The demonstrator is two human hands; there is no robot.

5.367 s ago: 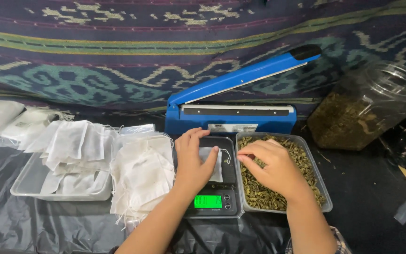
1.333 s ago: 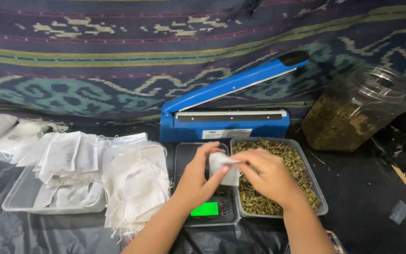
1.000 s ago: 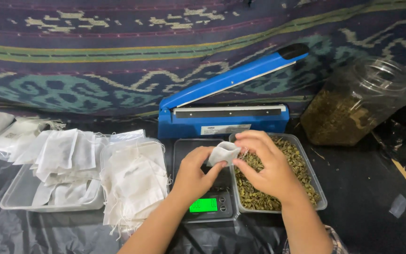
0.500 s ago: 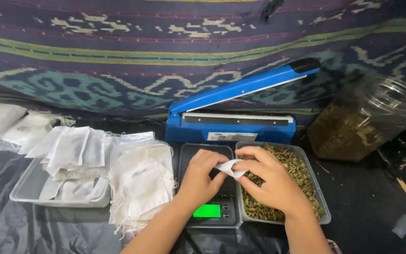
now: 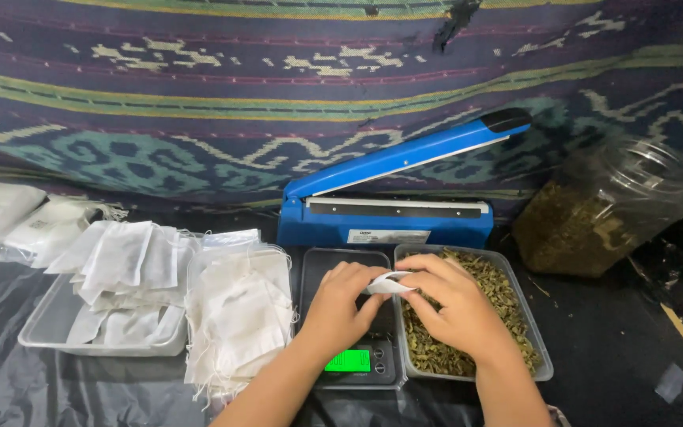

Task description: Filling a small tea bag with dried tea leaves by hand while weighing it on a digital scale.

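Both hands pinch one small white bag (image 5: 387, 283) between them. The left hand (image 5: 340, 304) holds its near end with thumb and fingers closed on it. The right hand (image 5: 456, 304) holds the other end the same way. The bag sits up in the air, just over the line where the scale meets the tray of leaves.

Behind everything hangs a big woven cloth (image 5: 199, 95) with purple, green and yellow stripes. A black plastic sheet (image 5: 9, 387) covers the table. At the back stands a blue heat sealer (image 5: 389, 213) with its long arm lifted up. To the right of it a clear jar (image 5: 602, 209) of dried leaves leans over. At the left is a clear tray (image 5: 57, 336) with flat white bags in it. Just beside that lies a pile of empty white bags (image 5: 239, 316) with loose strings. Under the right hand is a tray of dried green leaves (image 5: 507, 308). Under the left hand is a small black scale (image 5: 349, 360) with a glowing green screen. Far left lie some packs of white bags (image 5: 17, 221).
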